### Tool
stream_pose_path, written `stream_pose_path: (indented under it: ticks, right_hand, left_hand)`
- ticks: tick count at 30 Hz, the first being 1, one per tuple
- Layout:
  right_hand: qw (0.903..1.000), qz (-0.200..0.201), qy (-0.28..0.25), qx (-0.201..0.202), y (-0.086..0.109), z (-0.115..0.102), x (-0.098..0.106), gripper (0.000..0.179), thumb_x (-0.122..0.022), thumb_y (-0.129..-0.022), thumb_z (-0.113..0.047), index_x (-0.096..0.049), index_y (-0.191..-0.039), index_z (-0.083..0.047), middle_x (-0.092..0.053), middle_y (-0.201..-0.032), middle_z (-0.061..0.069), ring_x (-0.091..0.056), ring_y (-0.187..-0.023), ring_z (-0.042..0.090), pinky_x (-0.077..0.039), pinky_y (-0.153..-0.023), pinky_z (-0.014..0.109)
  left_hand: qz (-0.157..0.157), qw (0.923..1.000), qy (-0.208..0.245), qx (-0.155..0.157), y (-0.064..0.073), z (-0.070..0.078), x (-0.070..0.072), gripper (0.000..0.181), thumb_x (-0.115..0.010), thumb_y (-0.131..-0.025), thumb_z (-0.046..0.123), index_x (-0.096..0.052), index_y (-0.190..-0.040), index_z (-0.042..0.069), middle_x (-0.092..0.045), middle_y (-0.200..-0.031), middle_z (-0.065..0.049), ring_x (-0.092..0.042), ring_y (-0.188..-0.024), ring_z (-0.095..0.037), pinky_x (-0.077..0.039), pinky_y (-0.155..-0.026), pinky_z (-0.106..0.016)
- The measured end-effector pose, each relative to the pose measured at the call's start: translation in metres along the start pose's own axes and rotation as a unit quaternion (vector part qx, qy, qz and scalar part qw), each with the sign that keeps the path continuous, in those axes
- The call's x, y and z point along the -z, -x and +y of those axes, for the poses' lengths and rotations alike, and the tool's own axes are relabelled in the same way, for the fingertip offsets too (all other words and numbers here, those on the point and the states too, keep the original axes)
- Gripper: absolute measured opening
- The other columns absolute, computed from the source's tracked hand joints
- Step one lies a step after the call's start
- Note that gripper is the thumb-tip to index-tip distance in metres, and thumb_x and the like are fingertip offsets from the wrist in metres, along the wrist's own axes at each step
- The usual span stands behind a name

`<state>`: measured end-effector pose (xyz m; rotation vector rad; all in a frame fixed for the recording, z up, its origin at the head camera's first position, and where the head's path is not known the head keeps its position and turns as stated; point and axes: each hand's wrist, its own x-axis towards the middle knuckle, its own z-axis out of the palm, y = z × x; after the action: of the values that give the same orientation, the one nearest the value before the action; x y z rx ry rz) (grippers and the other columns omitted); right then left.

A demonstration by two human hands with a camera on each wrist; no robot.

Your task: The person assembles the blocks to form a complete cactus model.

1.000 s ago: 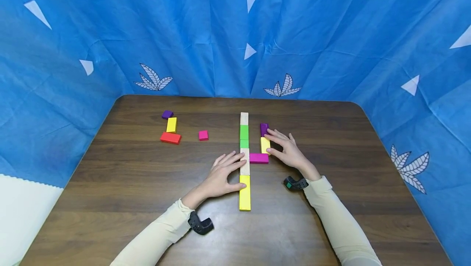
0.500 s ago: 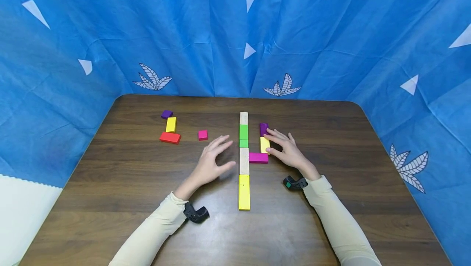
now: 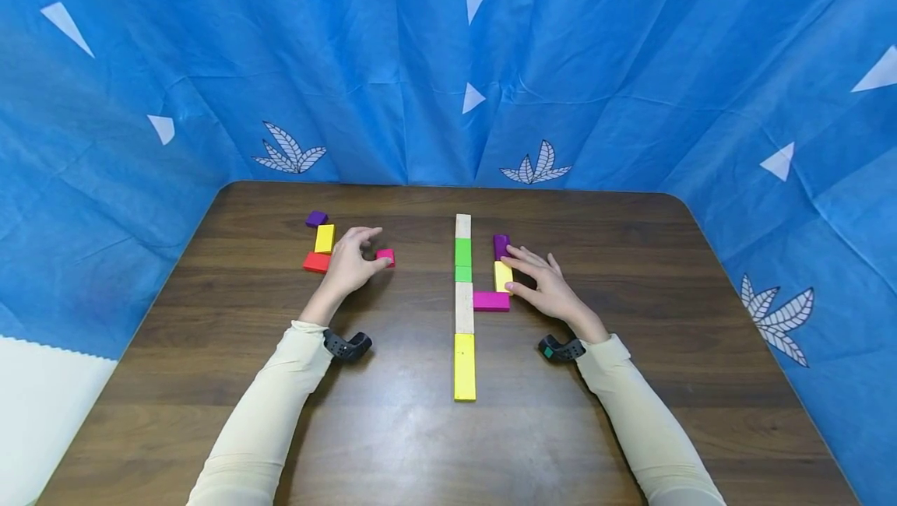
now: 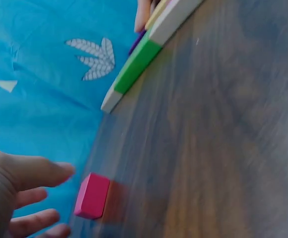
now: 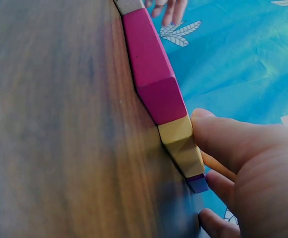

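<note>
My left hand [image 3: 350,262] reaches over the left side of the table, fingers spread. Its thumb tip is right at a small pink block [image 3: 386,258]; in the left wrist view a gap shows between the thumb and the pink block [image 4: 93,196]. My right hand [image 3: 550,284] rests with loosely bent fingers along a yellow block [image 3: 502,277] and a purple block [image 3: 501,246] beyond it. The thumb lies against the yellow block [image 5: 180,142] in the right wrist view. A magenta block [image 3: 491,301] joins these to a long column of blocks.
That column has a long yellow block [image 3: 465,367] nearest me, then a pale wood block [image 3: 464,307], green blocks [image 3: 463,253] and another pale end block [image 3: 463,225]. At left lie a purple block [image 3: 316,219], a yellow block [image 3: 325,239] and a red block [image 3: 316,262]. A blue curtain [image 3: 392,62] surrounds the table.
My left hand has left the pale and yellow blocks of the column and moved left and away to the small pink block. My right hand stays on its blocks.
</note>
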<state>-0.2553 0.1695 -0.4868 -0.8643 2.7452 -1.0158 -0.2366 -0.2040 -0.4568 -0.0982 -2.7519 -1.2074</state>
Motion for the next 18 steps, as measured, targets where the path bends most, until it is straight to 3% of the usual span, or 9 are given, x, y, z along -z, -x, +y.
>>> stream_pose_path:
  ticks: [5,8,12,15,18]
  right_hand:
    - [1.0,0.004,0.002,0.003,0.0,0.001,0.0,0.053,-0.064,-0.094,-0.032,-0.051,-0.143,-0.015,-0.036,-0.158,0.009,-0.023,-0.148,0.036,0.004,-0.115,0.069]
    - [1.0,0.004,0.004,0.004,0.0,0.001,0.0,0.053,-0.064,-0.094,-0.033,-0.051,-0.143,-0.015,-0.035,-0.158,0.009,-0.023,-0.148,0.036,0.003,-0.114,0.069]
    - [1.0,0.003,0.004,0.002,0.0,0.0,0.0,0.054,-0.063,-0.095,-0.033,-0.051,-0.144,-0.016,-0.035,-0.158,0.009,-0.023,-0.148,0.036,0.004,-0.115,0.068]
    - [1.0,0.003,0.004,0.001,0.0,0.0,-0.001,0.054,-0.063,-0.095,-0.033,-0.051,-0.144,-0.016,-0.035,-0.158,0.008,-0.023,-0.149,0.035,0.004,-0.115,0.068]
    - [1.0,0.002,0.008,0.001,0.0,0.0,0.0,0.054,-0.063,-0.095,-0.033,-0.051,-0.144,-0.016,-0.035,-0.158,0.008,-0.022,-0.149,0.035,0.004,-0.115,0.068]
  left_hand:
    - [-0.06,0.9974,-0.022,0.034,-0.007,-0.002,0.003,0.06,-0.08,-0.075,0.005,-0.059,-0.13,-0.002,-0.055,-0.13,-0.023,-0.059,-0.111,-0.036,-0.046,-0.096,-0.048]
    - [-0.068,0.9961,-0.026,0.05,-0.01,-0.004,0.004,0.051,-0.078,-0.075,0.002,-0.063,-0.123,-0.004,-0.06,-0.121,-0.024,-0.061,-0.107,-0.035,-0.049,-0.092,-0.044]
    - [-0.076,0.9944,-0.019,0.071,-0.014,-0.006,0.007,0.038,-0.075,-0.078,0.0,-0.068,-0.114,-0.005,-0.068,-0.105,-0.022,-0.065,-0.093,-0.029,-0.053,-0.076,-0.032]
    - [-0.088,0.9928,-0.008,0.082,-0.018,-0.006,0.009,0.034,-0.075,-0.079,0.0,-0.069,-0.111,-0.006,-0.071,-0.095,-0.021,-0.065,-0.08,-0.023,-0.05,-0.065,-0.022]
    - [-0.088,0.9926,-0.001,0.084,-0.025,-0.003,0.01,0.033,-0.075,-0.079,0.002,-0.069,-0.111,-0.005,-0.073,-0.092,-0.019,-0.063,-0.074,-0.017,-0.047,-0.062,-0.019]
